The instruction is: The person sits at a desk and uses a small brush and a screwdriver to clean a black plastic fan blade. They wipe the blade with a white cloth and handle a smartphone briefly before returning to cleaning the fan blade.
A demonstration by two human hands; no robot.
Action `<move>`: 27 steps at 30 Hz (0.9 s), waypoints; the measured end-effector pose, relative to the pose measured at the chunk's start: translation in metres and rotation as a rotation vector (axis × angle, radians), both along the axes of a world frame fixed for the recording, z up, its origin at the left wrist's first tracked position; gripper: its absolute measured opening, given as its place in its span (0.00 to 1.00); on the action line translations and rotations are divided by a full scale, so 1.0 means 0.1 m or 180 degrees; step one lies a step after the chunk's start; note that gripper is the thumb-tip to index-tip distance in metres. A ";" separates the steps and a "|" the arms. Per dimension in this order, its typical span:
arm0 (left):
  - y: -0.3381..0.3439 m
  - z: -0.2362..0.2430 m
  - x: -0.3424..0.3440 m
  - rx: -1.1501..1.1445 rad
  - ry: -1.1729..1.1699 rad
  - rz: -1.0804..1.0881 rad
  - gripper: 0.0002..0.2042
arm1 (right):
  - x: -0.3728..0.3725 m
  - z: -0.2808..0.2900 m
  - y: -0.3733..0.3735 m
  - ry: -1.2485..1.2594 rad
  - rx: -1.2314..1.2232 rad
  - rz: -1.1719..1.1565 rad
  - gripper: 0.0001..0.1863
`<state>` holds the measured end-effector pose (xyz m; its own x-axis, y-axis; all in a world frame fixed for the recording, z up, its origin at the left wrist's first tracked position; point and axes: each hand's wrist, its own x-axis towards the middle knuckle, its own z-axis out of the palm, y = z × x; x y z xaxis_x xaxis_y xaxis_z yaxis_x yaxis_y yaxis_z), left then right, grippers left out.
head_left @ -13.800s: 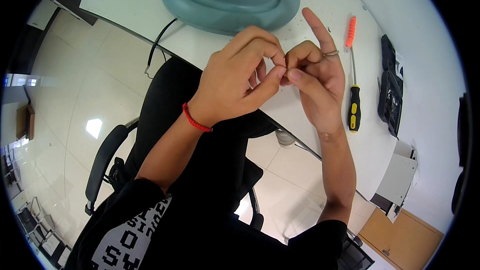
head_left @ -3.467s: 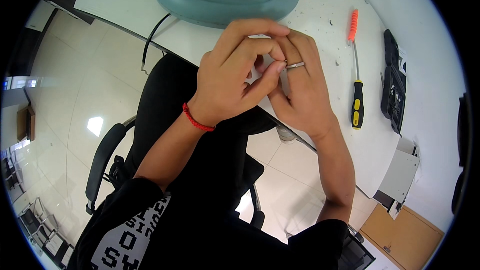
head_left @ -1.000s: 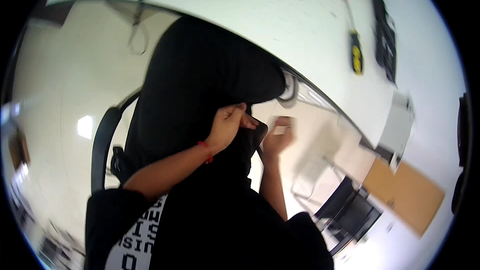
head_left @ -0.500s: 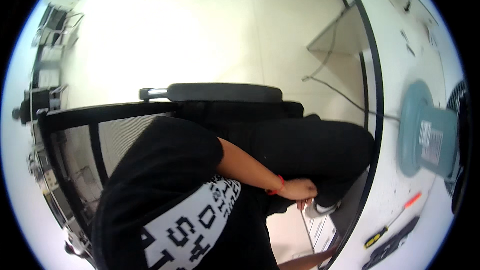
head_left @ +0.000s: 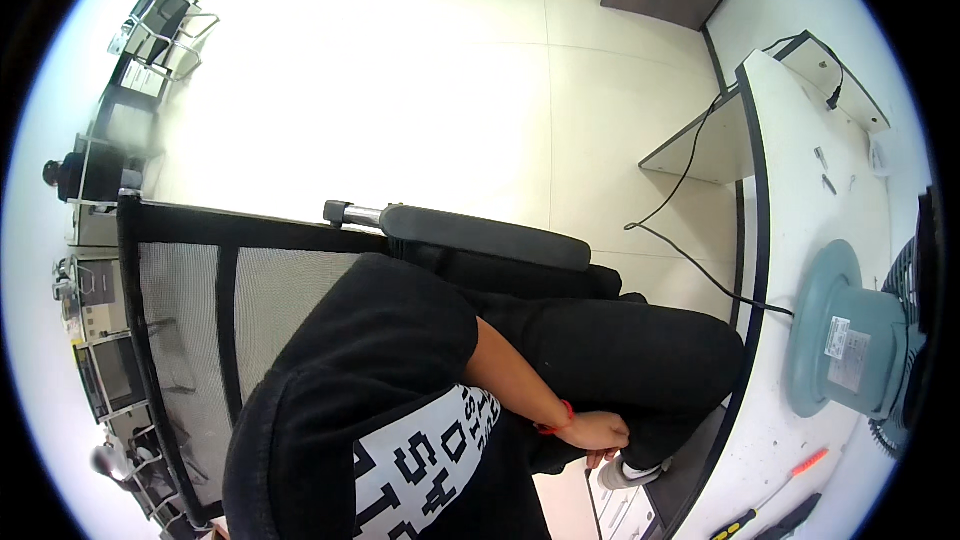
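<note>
My left hand (head_left: 598, 432), with a red cord at the wrist, hangs low between my black-trousered legs. Its fingers are curled together, and nothing shows in them. A pale shoe (head_left: 628, 475) is just beneath it. My right hand is out of view. On the white table (head_left: 800, 230) to the right stands a fan with a round blue-green base (head_left: 825, 330), its dark grille partly cut off by the picture's rim. Nearer lies a screwdriver (head_left: 738, 525) with a yellow and black handle and an orange-red end, beside a dark long piece (head_left: 795, 520).
A black cable (head_left: 690, 255) loops off the table edge toward the floor. Small metal parts (head_left: 828, 183) and a plug (head_left: 833, 98) lie farther along the table. The chair's padded armrest (head_left: 490, 236) is beside me. Across the room are desks, chairs (head_left: 175, 30) and a person (head_left: 75, 177).
The view has shifted, so the fan and table tools sit lower in the picture. My right forearm, seen at the lower edge before, is gone from view. My left hand keeps its curled pose.
</note>
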<state>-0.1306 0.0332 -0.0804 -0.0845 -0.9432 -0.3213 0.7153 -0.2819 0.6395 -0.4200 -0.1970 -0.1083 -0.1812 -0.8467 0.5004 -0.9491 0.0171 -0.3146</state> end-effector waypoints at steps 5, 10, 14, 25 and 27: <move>0.01 0.01 -0.02 0.0044 0.0098 0.0080 0.19 | -0.09 0.07 0.06 -0.0149 -0.0021 0.0095 0.21; 0.09 0.04 -0.04 0.0120 0.0159 0.0129 0.18 | -0.27 0.20 0.27 -0.0475 -0.0020 0.0096 0.22; 0.03 0.03 -0.06 0.0076 0.0231 0.0150 0.17 | -0.60 0.58 0.68 -0.1540 0.0095 0.0133 0.22; 0.15 0.18 -0.18 0.0540 0.0268 0.0447 0.16 | -0.45 0.33 1.89 -0.2678 0.0652 0.0795 0.36; 0.23 0.10 0.15 0.0617 0.0340 0.0328 0.16 | 0.15 0.46 2.21 -0.2878 0.0806 0.0710 0.37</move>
<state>-0.1154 0.0561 -0.0705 -0.0341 -0.8702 -0.4915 0.8073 -0.3138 0.4998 -0.4054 0.0242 -0.0626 -0.2303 -0.9719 0.0486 -0.3395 0.0334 -0.9400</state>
